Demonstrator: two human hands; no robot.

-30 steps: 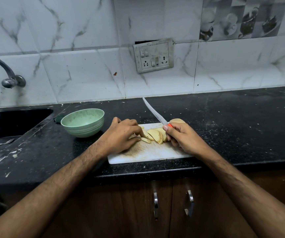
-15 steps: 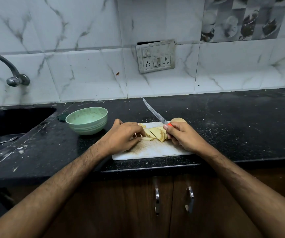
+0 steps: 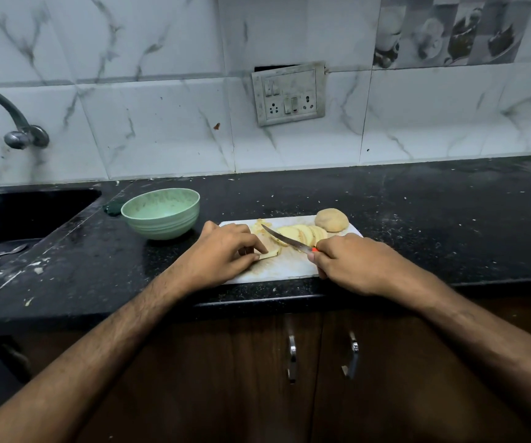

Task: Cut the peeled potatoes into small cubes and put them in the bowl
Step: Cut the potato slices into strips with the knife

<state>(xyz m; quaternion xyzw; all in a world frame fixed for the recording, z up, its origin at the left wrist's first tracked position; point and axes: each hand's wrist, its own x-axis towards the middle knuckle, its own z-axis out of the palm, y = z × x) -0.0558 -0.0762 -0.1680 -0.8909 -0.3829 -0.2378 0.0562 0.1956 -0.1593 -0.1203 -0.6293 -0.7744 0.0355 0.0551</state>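
**Slices down, cubing about to start**

The left hand (image 3: 225, 251) pinches a potato slice (image 3: 266, 254) flat against the board (image 3: 283, 266), fingers curled over its near end. The right hand (image 3: 350, 263) is wrapped tight round the knife (image 3: 284, 239) handle; the blade runs up and leftward from that grip, its tip above the fanned slices (image 3: 302, 235) that lie between the two hands. A whole peeled potato (image 3: 331, 219) sits on the board's far corner, just beyond the right hand. The bowl (image 3: 161, 213) stands on the worktop (image 3: 417, 219) beyond and to the left of the left hand, close to the board; no pieces show in it from this angle.

My reading: slicing of this potato is finished and the cutting of slices into strips, then cubes, is in hand. The next move calls for the blade to come down on the pinched slice, clear of the left fingertips, which sit close to where the edge would land.

The board's near edge lies close to the worktop's front lip, so pieces pushed toward the person could drop off. The sink (image 3: 18, 215) opens well left of the bowl. To the right of the knife hand the worktop is bare of objects, giving elbow room.
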